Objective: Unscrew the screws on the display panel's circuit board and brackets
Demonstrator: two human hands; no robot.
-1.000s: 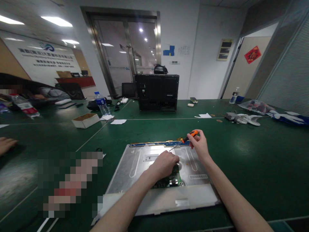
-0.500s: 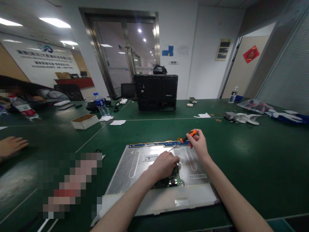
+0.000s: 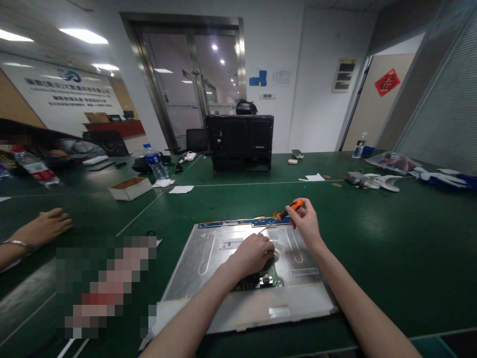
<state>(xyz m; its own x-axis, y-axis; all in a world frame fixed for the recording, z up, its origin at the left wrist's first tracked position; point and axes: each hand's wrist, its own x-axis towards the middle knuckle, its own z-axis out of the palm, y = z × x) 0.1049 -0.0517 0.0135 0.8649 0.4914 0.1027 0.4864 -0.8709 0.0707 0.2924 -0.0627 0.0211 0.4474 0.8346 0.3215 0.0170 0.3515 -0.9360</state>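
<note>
The right hand (image 3: 306, 221) pinches an orange-handled screwdriver (image 3: 286, 212), its tip slanting toward eight o'clock onto the metal panel (image 3: 208, 258) lying flat on the green table (image 3: 391, 248). The left hand (image 3: 253, 254), fingers curled, presses on a green circuit board (image 3: 266, 278) at the panel's middle.

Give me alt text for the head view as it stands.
The right hand holds an orange-handled screwdriver over a metal panel flat on a green table, while the left hand rests on a green circuit board. Another person's hand lies at left.
</note>
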